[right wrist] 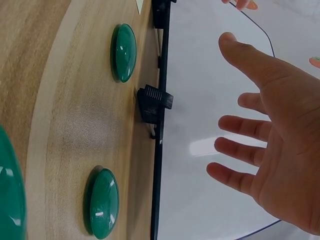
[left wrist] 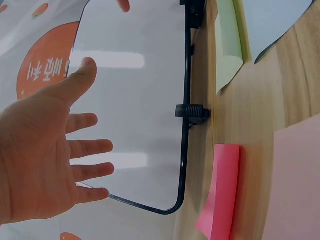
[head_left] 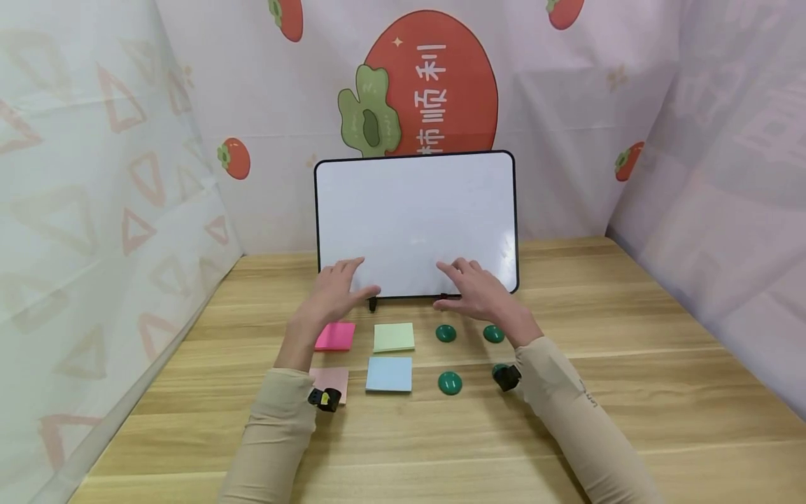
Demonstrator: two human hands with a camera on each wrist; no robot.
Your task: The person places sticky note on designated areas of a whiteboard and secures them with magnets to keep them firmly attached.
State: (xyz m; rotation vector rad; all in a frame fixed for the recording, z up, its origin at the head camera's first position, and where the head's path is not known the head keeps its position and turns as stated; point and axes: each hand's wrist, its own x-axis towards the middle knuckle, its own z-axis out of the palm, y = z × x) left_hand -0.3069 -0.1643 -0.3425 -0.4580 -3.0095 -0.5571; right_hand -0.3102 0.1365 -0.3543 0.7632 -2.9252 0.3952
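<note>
My left hand (head_left: 335, 290) hovers before the lower left of a black-framed whiteboard (head_left: 415, 217), fingers spread and holding nothing. Level with it, my right hand (head_left: 475, 288) is spread before the lower right, likewise holding nothing. The board leans upright on black clip feet (left wrist: 192, 112). Below the left hand lie four-square sticky note pads: hot pink (head_left: 336, 337), pale green (head_left: 394, 337), light blue (head_left: 389, 374) and pale pink (head_left: 331, 380), partly hidden by the wrist. Round green magnets (head_left: 450, 383) lie below the right hand; the sleeve and wrist camera partly cover one.
The wooden table (head_left: 403, 455) carries everything. Behind the board hangs a white cloth (head_left: 277, 91) printed with persimmons, and more cloth (head_left: 724, 175) flanks the table on both sides. A small black wrist camera (head_left: 326, 400) sits by the left cuff.
</note>
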